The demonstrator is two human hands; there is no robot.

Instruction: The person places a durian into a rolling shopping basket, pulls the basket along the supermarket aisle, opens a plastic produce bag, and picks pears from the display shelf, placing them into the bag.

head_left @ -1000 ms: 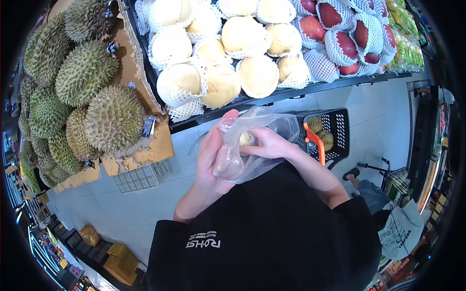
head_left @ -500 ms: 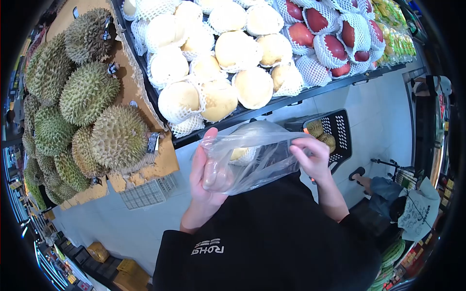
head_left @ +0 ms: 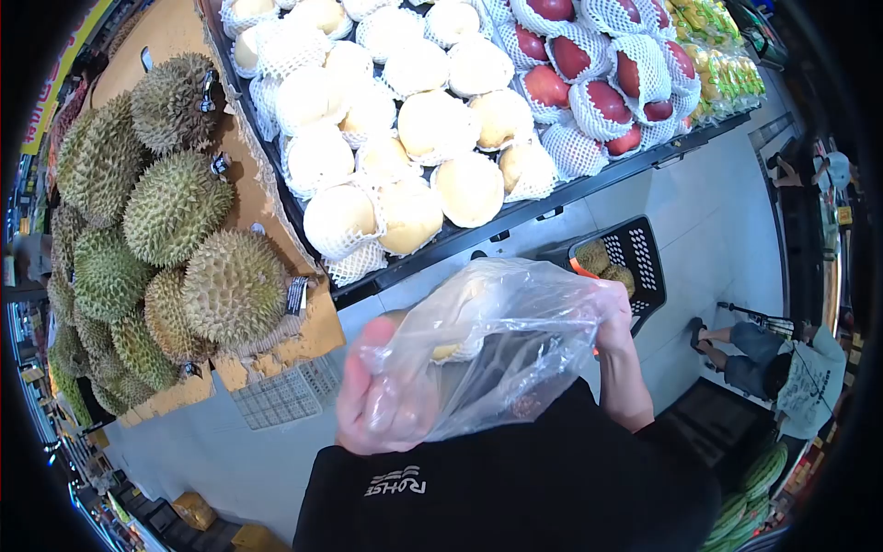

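Note:
A clear plastic bag (head_left: pixel 515 368) is stretched between my two hands in front of my chest. My left hand (head_left: pixel 386 400) is curled around its left side, the fingers showing partly through the film. My right hand (head_left: pixel 609 313) pinches the right edge of the bag. Inside or behind the film, a pale yellow fruit (head_left: pixel 447 350) in white foam netting shows in part. Just beyond the bag, pale yellow fruits (head_left: pixel 467 189) in foam nets fill the front of the display stand.
Durians (head_left: pixel 235 287) are heaped on cardboard at the left. Red fruits (head_left: pixel 570 57) in netting lie right of the pale ones. On the floor, a black basket (head_left: pixel 639 267) holds brownish fruits. A person (head_left: pixel 809 386) is at the right, and a plastic crate (head_left: pixel 280 396) stands under the durians.
Both hands and the bag have come nearer to me. My left hand moved lower, and the bag is spread wider and fuller. The view has shifted slightly.

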